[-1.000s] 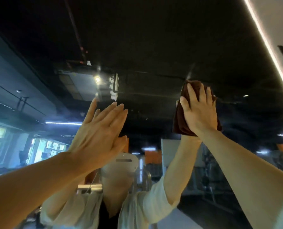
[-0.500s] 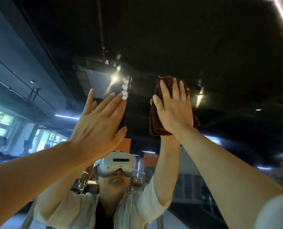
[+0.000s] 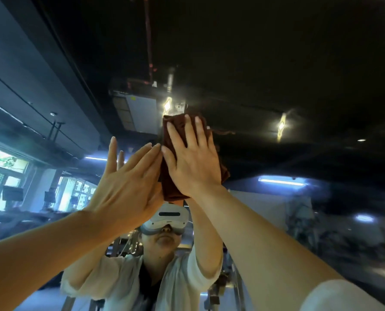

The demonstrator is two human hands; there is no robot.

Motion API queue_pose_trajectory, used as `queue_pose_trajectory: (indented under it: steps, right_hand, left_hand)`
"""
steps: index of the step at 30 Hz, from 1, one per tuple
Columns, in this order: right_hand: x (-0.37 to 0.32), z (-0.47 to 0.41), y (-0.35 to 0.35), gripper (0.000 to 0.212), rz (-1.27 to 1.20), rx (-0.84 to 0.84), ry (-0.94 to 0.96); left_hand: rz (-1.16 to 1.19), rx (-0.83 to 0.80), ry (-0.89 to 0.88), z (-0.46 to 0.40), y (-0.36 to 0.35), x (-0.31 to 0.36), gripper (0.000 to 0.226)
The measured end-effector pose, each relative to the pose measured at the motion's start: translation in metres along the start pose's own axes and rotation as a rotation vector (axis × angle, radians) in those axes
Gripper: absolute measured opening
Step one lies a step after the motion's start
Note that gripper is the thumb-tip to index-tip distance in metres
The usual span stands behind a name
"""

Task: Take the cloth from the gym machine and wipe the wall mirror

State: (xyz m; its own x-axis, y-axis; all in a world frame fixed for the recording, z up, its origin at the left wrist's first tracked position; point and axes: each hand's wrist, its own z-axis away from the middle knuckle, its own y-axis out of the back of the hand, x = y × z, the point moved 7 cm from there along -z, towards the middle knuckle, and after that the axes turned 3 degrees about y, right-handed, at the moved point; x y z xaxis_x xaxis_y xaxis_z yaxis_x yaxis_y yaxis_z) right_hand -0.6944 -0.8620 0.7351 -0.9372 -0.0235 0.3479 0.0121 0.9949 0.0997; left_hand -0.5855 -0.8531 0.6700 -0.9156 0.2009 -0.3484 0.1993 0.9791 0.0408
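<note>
Cloth (image 3: 193,158), dark brown, lies flat against the wall mirror (image 3: 299,86), high above the reflected headset, its long axis upright. Right hand (image 3: 192,162) presses it with straight, slightly spread fingers (image 3: 190,131). Left hand (image 3: 124,182) is just beside the cloth's left edge, fingers straight, holding nothing. The right hand is nearer, so I judge it will do the wiping.

A dark brown cloth (image 3: 171,176) is pressed flat against the wall mirror (image 3: 277,86), high up near the centre of the scene. The cloth is folded and bunched, with its upper edge seen above the fingertips and its lower edge hanging below the palm that covers it. The mirror fills the view as an upright glass surface, and a dark ceiling, bright lights and windows at the left are reflected in it.
</note>
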Motion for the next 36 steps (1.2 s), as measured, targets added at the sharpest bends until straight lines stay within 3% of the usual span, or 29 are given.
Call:
queue_pose_trajectory:
  steps: [4,15,24,28,31,36]
  right_hand:
    - [0.029,0.017,0.004,0.063,0.011,0.009,0.003]
    - [0.224,0.113,0.026,0.058,0.104,0.133,-0.365]
    - [0.309,0.201,0.028,0.065,0.064,0.108,-0.623]
    - [0.282,0.211,0.027,0.071,0.015,0.115,-0.7]
    - [0.222,0.195,0.021,0.068,-0.005,0.093,-0.587]
    - [0.098,0.15,0.007,0.063,-0.035,0.068,-0.349]
  left_hand:
    - [-0.022,-0.039,-0.064,-0.002,-0.007,0.021,0.066]
    - [-0.009,-0.058,-0.23,-0.018,-0.025,0.144,0.073]
    - [0.002,-0.094,-0.258,-0.007,-0.025,0.188,0.075]
    - [-0.006,-0.158,-0.166,0.024,-0.021,0.158,0.073]
    - [0.025,-0.24,-0.059,0.046,-0.016,0.127,0.082]
    - [0.006,-0.222,-0.016,0.08,-0.011,0.082,0.08]
